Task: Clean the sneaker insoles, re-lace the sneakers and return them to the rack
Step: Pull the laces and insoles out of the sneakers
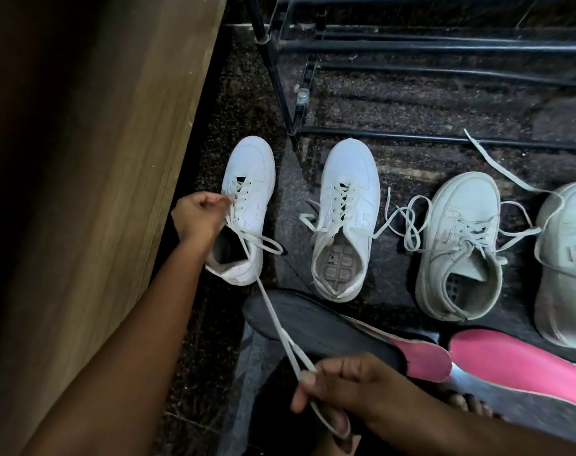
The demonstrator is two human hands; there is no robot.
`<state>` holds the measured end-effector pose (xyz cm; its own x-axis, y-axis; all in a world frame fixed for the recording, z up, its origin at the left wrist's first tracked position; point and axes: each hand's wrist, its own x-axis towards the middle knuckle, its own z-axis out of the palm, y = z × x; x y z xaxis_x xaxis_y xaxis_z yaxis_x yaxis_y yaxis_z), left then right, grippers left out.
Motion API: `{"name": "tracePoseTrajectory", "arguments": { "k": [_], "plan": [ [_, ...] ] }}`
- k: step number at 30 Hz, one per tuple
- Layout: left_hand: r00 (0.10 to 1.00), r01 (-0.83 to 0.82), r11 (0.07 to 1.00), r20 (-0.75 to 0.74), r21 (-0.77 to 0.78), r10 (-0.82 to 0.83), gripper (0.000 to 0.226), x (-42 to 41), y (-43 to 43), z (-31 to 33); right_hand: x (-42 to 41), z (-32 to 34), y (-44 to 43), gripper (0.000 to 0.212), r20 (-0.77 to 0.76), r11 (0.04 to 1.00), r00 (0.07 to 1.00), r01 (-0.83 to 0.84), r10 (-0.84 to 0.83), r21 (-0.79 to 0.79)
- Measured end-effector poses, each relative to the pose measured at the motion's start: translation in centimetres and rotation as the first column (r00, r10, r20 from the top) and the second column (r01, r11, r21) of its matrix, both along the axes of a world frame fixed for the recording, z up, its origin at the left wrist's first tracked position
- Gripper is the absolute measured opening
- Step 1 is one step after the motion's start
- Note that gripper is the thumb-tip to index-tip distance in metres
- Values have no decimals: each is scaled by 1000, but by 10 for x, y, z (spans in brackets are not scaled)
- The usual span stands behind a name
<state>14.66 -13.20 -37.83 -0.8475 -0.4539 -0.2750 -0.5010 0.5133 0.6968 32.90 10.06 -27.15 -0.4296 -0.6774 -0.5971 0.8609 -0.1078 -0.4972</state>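
our left hand (198, 220) pinches the flat white lace (273, 311) at the leftmost white low-top sneaker (247, 179); our right hand (349, 390) clamps its doubled end.

Dim light on a dark speckled stone floor (188, 340); a brown wood-grain cabinet panel (115, 133) stands just left of my left hand (198, 218).

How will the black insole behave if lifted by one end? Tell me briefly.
Probably floppy: the black insole looks thin and flat, so it would likely sag. It is likely light for its size. The lace, stretched above it to the right hand, could catch it when lifted.
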Motion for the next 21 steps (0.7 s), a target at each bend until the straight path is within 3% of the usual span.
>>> {"name": "tracePoseTrajectory", "arguments": {
  "k": [3, 7, 12, 15, 17, 21],
  "plan": [
    [995, 58, 998, 83, -6, -58, 20, -7, -3, 1, -2, -4, 1, 32, -24, 999, 999, 36, -36, 20],
    [988, 102, 992, 124, -72, -92, 13, -6, -7, 1, -4, -11, -2, 40, -40, 986, 996, 89, -84, 141],
    [981, -93, 954, 190, 285, 40, 24, 4, 1, 31, -5, -21, 3, 38, -77, 925, 977, 212, -198, 314],
    [982, 5, 919, 173, 394, -80, 27, 16, 15, 73, -7, -26, 3, 35, -65, 916, 978, 208, -197, 344],
    [972, 119, 862, 120, 494, -202, 25, 26, 27, 103, -9, -30, 0, 31, -45, 920, 982, 188, -184, 343],
    [917, 277, 570, -36, 774, -396, 14, 45, 64, 153, -15, -38, -6, 22, -88, 919, 985, 168, -146, 357]
  ]
}}
